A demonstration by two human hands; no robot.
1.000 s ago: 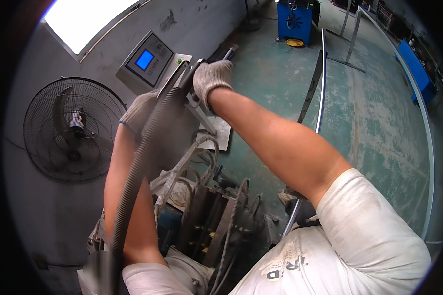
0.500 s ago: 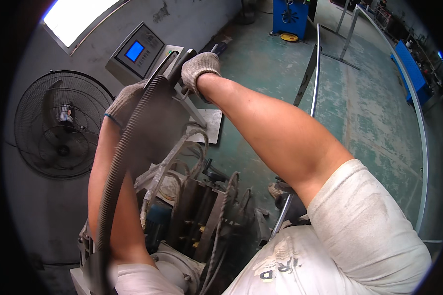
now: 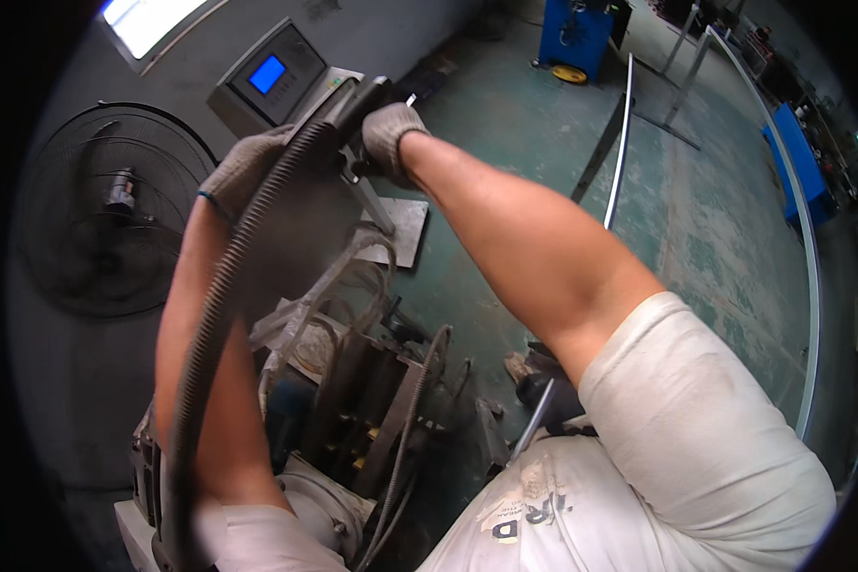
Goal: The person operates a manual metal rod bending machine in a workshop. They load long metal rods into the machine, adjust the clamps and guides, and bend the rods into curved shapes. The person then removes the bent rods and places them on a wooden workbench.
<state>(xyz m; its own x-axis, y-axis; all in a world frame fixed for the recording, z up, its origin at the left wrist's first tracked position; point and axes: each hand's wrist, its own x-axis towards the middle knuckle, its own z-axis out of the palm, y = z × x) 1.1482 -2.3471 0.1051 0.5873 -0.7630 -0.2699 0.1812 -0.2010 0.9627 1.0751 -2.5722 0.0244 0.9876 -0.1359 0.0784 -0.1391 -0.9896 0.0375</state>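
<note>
1. The right hand (image 3: 388,135), in a grey knitted glove, is at the dark metal bar (image 3: 362,107); its fingers are hidden, so I cannot tell their grip.
2. The left hand (image 3: 242,167), gloved alike, is partly behind the grey-brown ribbed flexible hose (image 3: 221,286); its fingers cannot be told either.
3. The hose arcs down across the left forearm, covering part of it.
4. Beyond: a slanted grey control panel (image 3: 291,86); leftward, a round black caged fan (image 3: 119,195).
5. Below: dark machinery (image 3: 353,391) with looping cables.

The fan (image 3: 121,191) stands left of the hose (image 3: 223,276) and control panel (image 3: 275,78).
</note>
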